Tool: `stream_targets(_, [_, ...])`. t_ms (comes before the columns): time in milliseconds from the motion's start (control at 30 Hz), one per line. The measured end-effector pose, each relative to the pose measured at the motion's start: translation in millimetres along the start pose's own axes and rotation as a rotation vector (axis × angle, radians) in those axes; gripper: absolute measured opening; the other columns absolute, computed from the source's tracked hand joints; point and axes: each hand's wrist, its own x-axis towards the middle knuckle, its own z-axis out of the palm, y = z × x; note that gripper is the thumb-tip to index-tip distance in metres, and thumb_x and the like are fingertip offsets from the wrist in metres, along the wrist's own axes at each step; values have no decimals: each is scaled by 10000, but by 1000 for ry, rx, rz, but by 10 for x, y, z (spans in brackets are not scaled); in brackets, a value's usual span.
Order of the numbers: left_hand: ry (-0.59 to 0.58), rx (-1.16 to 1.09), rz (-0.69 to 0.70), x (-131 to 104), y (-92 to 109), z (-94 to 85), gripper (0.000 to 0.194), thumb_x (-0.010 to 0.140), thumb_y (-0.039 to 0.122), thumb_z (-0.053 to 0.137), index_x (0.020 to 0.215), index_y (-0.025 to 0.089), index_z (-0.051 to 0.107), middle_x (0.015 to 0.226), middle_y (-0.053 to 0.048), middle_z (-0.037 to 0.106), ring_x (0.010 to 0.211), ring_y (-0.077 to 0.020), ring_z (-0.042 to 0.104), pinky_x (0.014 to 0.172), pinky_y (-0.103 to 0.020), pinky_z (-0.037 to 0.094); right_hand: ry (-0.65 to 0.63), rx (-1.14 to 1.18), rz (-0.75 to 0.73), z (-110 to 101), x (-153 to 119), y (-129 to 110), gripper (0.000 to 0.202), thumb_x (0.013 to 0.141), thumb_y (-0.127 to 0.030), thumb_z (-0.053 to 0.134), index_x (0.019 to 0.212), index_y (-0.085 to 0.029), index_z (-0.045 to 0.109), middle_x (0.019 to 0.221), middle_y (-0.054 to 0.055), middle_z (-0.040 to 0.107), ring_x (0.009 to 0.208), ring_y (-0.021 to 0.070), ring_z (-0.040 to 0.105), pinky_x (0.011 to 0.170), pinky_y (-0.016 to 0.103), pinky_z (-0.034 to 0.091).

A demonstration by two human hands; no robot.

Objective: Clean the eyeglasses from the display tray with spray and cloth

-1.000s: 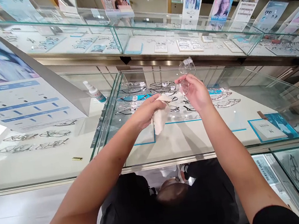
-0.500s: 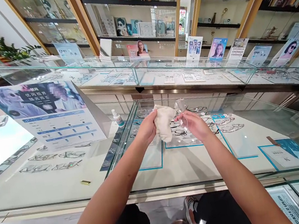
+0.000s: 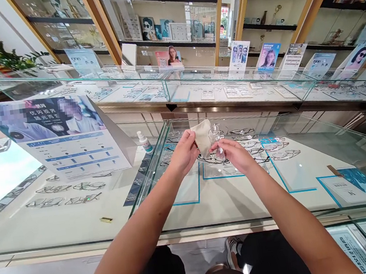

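Reaching over the glass-topped bench (image 3: 219, 208), both arms (image 3: 154, 212) stretch forward, slanting inward toward each other. The left hand (image 3: 185, 152) pinches a pale cloth (image 3: 202, 136), while the right hand (image 3: 234, 152) grips round-lensed glasses (image 3: 214, 133), their long axis near upright, one lens above the other, just right of the cloth; whether cloth and glasses touch, I cannot tell.

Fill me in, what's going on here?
A person's left hand holds a pale cloth; the right hand holds round-lensed glasses right beside it, above a glass display counter. Whether cloth and lens touch is unclear. More frames lie in the counter; a small bottle stands near a folded sign.
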Motion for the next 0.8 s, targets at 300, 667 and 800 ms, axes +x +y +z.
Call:
stream_targets(300, [-41,230,67,-70,-73,70,451,855,598,861,908,197,661,944,-23,605,763,-130,546,615,-249,498,-63,-33,16,61,-11,72,268,926,-500,769,924,-238,822,996,52,826,828,186,607,751,323,408])
stream_targets(667, [-25,212,53,-58,-163,70,644,761,515,971,1168,200,585,910,26,694,536,-63,537,546,-250,433,-142,-86,-25,77,-13,111,296,974,-512,728,929,-237,828,1008,48,802,869,192,620,791,330,423])
stream_targets(800, [-83,278,13,-64,-175,66,560,832,592,897,1091,174,628,713,45,644,544,-81,500,586,-250,413,-153,-87,-16,56,-12,93,319,961,-535,740,931,-229,823,1016,57,796,877,196,620,803,332,444])
